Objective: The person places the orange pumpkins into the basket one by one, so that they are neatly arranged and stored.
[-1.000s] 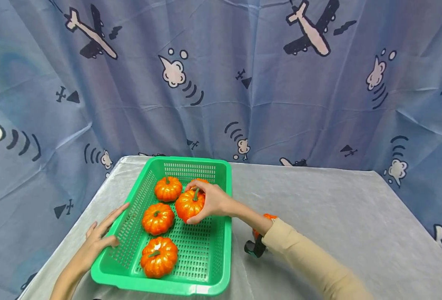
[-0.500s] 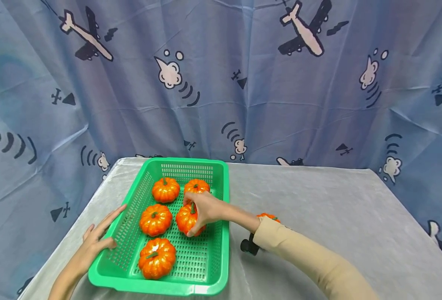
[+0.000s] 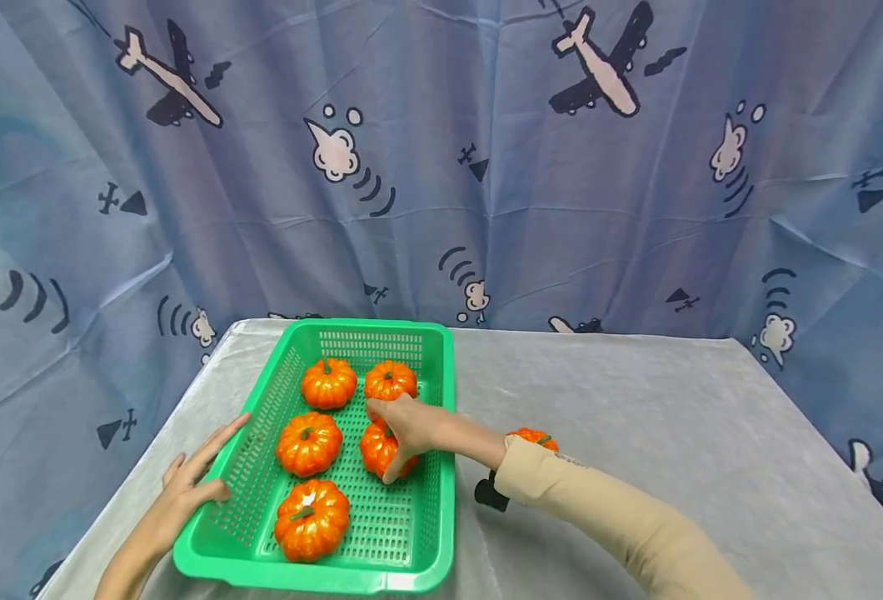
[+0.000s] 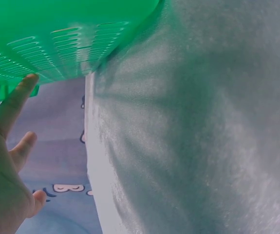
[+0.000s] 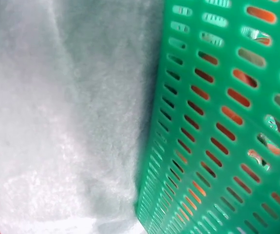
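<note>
A green plastic basket (image 3: 314, 577) holds several small shiny orange pumpkins. In its right half, the thumb and fingers of my right hand (image 3: 411, 427) are round one pumpkin (image 3: 378, 448), low in the basket and partly hidden by the hand. Just behind it sits another pumpkin (image 3: 391, 381). A left row is made up of a back pumpkin (image 3: 328, 384), a middle pumpkin (image 3: 310, 445) and a front pumpkin (image 3: 311, 522). My left hand (image 3: 187, 496) rests its outstretched fingers at the basket's left rim; the left wrist view shows a fingertip against the slotted wall (image 4: 57, 44).
Outside the basket, a further orange pumpkin (image 3: 535, 437) lies on the pale cloth-covered table (image 3: 621, 400), partly behind the right forearm. A black strap-like piece (image 3: 491, 493) shows under that wrist. A blue patterned curtain (image 3: 411, 167) hangs behind the table.
My right hand has lowered its pumpkin into the basket's right half, towards me, uncovering the back right pumpkin. The left hand keeps its place at the rim. The head view has shifted slightly.
</note>
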A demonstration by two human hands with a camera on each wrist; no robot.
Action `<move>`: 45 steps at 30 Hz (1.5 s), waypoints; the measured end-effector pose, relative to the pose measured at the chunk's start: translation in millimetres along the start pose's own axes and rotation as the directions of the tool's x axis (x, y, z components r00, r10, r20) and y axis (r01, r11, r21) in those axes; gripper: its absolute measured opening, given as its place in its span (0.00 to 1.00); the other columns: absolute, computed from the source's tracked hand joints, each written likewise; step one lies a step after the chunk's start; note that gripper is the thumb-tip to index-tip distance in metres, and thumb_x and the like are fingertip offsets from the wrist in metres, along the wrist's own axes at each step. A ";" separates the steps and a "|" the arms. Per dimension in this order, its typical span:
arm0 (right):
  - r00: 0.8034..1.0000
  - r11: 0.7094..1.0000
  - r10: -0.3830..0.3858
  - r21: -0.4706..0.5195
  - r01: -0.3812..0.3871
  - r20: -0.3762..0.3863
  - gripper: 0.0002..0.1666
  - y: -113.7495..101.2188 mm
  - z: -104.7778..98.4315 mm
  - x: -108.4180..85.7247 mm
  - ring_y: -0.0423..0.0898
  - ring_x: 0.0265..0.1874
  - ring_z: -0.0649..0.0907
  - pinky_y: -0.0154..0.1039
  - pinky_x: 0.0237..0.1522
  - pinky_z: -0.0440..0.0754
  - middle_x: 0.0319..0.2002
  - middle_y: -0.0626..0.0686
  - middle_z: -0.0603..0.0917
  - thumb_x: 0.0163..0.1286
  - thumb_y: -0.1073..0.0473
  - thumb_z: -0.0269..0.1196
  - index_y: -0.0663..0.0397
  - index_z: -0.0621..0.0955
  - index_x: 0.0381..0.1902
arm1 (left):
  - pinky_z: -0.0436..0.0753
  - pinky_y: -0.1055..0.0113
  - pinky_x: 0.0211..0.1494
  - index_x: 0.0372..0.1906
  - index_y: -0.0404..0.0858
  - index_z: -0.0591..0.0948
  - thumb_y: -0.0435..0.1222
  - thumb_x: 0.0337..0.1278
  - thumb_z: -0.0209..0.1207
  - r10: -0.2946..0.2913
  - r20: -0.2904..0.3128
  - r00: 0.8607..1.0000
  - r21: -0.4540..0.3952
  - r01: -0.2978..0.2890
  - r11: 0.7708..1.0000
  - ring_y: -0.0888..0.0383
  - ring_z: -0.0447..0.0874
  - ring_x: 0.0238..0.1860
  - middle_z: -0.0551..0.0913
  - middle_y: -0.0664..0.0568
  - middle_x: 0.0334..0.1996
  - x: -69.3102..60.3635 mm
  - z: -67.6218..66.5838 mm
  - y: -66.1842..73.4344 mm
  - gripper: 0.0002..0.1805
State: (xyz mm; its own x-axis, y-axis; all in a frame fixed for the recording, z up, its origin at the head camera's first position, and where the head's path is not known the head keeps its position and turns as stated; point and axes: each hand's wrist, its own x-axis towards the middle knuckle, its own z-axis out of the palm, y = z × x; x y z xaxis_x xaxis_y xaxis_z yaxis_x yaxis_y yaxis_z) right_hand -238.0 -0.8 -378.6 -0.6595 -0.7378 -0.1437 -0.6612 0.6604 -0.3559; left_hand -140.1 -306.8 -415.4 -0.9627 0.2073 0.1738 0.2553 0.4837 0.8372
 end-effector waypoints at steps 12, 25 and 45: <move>0.992 0.987 0.112 -0.122 -0.103 0.062 0.55 -5.2 -1.0 4.0 0.41 0.27 0.77 0.31 0.30 0.78 0.29 0.48 0.78 0.32 0.42 0.80 0.52 0.70 0.59 | 0.22 0.28 0.58 0.74 0.50 0.60 0.30 0.41 0.51 0.023 -0.017 1.000 0.019 -0.023 1.000 0.31 0.45 0.70 0.54 0.38 0.73 -0.6 0.1 -0.3 0.46; 0.988 0.977 0.153 -0.148 -0.151 0.006 0.53 -5.8 -6.5 -3.5 0.41 0.34 0.79 0.32 0.35 0.79 0.34 0.48 0.81 0.30 0.37 0.80 0.56 0.77 0.55 | 0.22 0.27 0.56 0.74 0.48 0.60 0.30 0.41 0.51 -0.008 -0.005 1.000 0.032 0.008 0.999 0.26 0.43 0.69 0.54 0.36 0.72 0.1 -1.4 1.9 0.45; 0.965 0.621 -0.090 0.743 0.249 -0.248 0.33 119.8 -66.2 -156.7 0.47 0.65 0.71 0.39 0.62 0.69 0.65 0.64 0.70 0.62 0.69 0.64 0.67 0.70 0.65 | 0.23 0.27 0.57 0.75 0.52 0.58 0.30 0.43 0.51 0.003 0.001 1.000 0.043 -0.003 0.999 0.55 0.50 0.71 0.54 0.38 0.73 -0.1 -2.2 -1.3 0.46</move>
State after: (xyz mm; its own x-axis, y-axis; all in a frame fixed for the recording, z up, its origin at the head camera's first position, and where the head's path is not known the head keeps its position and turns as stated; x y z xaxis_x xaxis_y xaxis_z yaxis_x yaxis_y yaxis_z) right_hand -237.6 203.2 -337.6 -0.6651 -0.7367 0.1223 -0.3095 0.1230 -0.9429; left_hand -140.5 -309.4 -415.4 -0.9619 0.2099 0.1755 0.2617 0.5188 0.8139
